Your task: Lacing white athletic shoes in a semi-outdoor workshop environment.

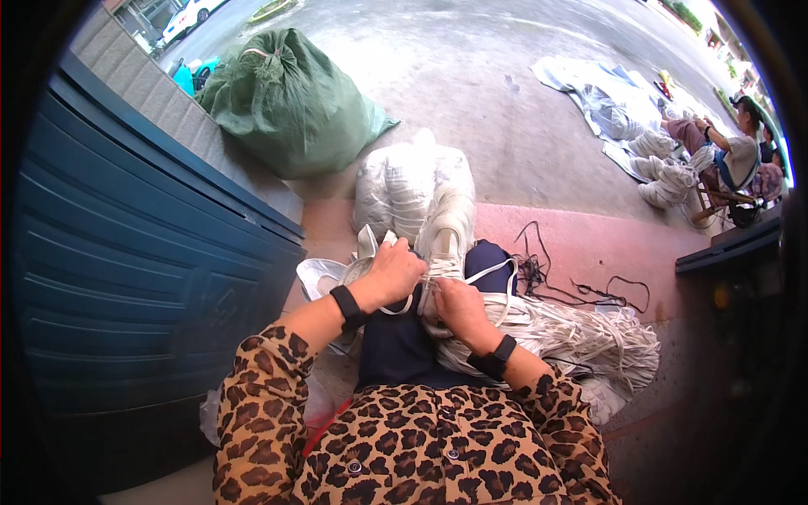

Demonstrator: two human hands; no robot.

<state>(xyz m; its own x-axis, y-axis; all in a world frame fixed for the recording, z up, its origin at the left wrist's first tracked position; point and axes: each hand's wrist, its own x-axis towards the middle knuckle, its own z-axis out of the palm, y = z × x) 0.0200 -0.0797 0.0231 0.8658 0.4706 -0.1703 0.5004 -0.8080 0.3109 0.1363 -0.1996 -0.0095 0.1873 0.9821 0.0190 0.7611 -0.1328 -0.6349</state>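
Note:
A white lace-up shoe (448, 242) sits between my knees, its toe pointing away from me and white lacing across its front. My left hand (394, 273) is closed at the left of the lacing, fingers pinched on a white shoelace. From the right, my right hand (465, 310) pinches the shoelace close to the shoe's opening. A loose lace loop (497, 271) arcs over my dark trouser leg. Beside my right thigh lies a thick bundle of white shoelaces (589, 338). More white shoe parts (323, 274) lie left of my left hand.
White wrapped bundles (389, 192) stand just beyond the shoe. A large green sack (290, 109) rests farther left, near a blue door (143, 278). Black cords (602, 290) trail over the pink floor. At far right, people (741, 151) sit beside piled white shoes (665, 177).

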